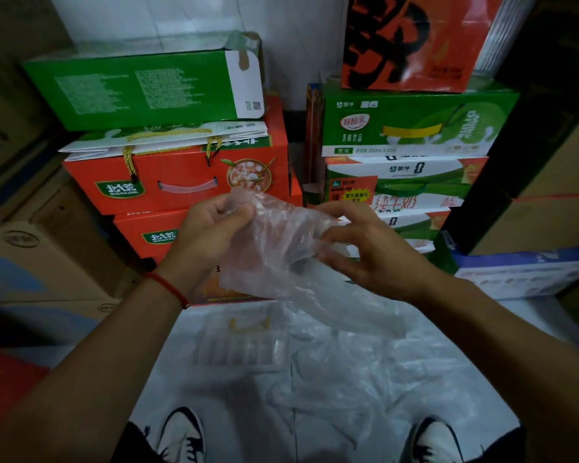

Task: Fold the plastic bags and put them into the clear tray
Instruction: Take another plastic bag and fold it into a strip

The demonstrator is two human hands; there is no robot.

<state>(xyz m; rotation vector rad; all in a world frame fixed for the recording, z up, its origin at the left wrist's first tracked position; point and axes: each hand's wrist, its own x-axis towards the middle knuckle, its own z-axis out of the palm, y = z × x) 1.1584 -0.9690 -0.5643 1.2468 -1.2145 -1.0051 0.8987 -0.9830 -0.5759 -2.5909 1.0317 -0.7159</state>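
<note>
Both hands are up at chest height with one thin plastic bag [274, 248] stretched loosely between them, well above the floor. The left hand [211, 232] has its fingers curled in, pinching a bunched corner at the bag's upper edge; the right hand [365, 252] has its thumb and fingers curled round the opposite side, the film gathered under them. The rest of the bag hangs down below the hands in a crumpled flap. It looks nearly weightless, limp and slick, the kind of film that will not keep a crease unless it is pressed flat, and will slide out of a loose pinch. I would take it by the edges or corners, as the hands do now, and pull it taut before folding. More clear bags [348, 372] lie in a heap on the white sheet on the floor, below and to the right of the hands. The clear tray [238, 349] sits on the same sheet, just left of that heap, near the person's feet.
</note>
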